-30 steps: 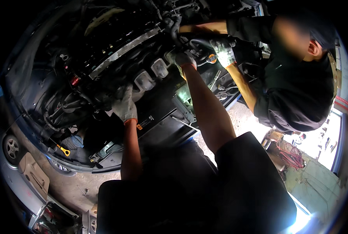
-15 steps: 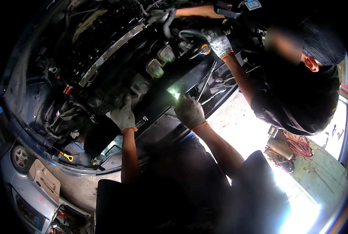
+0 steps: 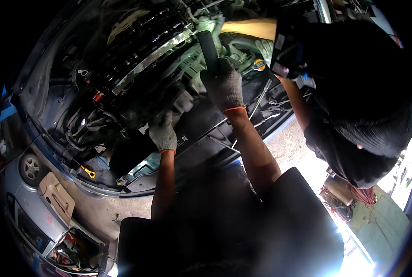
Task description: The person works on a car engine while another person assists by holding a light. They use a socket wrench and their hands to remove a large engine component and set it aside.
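Observation:
My right hand (image 3: 222, 87), in a grey knit glove with an orange cuff, is closed round a dark bar-shaped work light (image 3: 208, 48). Its glow falls on the engine parts beyond. My left hand (image 3: 163, 134), gloved alike, reaches down at the near side of the engine (image 3: 141, 69). Shadow hides its fingertips, so its grip does not show. Close by it is a pale boxy part (image 3: 183, 100). A co-worker's gloved hand (image 3: 207, 23) is among the hoses just past the light. The co-worker's other glove (image 3: 264, 47) is partly hidden by their head.
The co-worker in a dark cap (image 3: 372, 129) leans in from the right. An orange-topped cap (image 3: 259, 64) and a long metal rod (image 3: 263, 92) lie near the front edge. A yellow dipstick handle (image 3: 89, 172) stands at left. A silver car (image 3: 28, 203) is lower left.
My right hand has moved up and farther in, with the light now pointing at the co-worker's hand. My left hand has shifted slightly right in view. The co-worker's head has leaned in.

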The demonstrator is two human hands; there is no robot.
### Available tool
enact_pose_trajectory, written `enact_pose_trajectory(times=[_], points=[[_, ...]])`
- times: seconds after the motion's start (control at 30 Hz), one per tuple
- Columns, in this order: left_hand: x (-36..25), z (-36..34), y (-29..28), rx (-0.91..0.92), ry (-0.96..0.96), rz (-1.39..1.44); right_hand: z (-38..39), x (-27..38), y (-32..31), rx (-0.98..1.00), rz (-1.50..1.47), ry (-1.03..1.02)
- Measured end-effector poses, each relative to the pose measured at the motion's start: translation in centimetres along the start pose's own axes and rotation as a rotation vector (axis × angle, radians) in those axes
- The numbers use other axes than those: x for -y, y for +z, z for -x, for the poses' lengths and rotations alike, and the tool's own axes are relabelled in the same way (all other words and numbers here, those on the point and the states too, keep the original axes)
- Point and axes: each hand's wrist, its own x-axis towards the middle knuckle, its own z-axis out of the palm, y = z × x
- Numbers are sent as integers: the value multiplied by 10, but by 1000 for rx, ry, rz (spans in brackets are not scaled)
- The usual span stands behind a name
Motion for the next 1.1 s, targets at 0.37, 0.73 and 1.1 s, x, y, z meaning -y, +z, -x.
enact_pose_trajectory(times=[0.37, 0.73, 1.1], points=[[3, 0, -8, -20, 83, 81, -15, -31, 26, -109, 301, -223], [16, -3, -11, 29, -5, 105, -72, -90, 62, 103, -69, -229], [45, -10, -16, 13, 11, 172, -78, -48, 66, 120, -405, 41]])
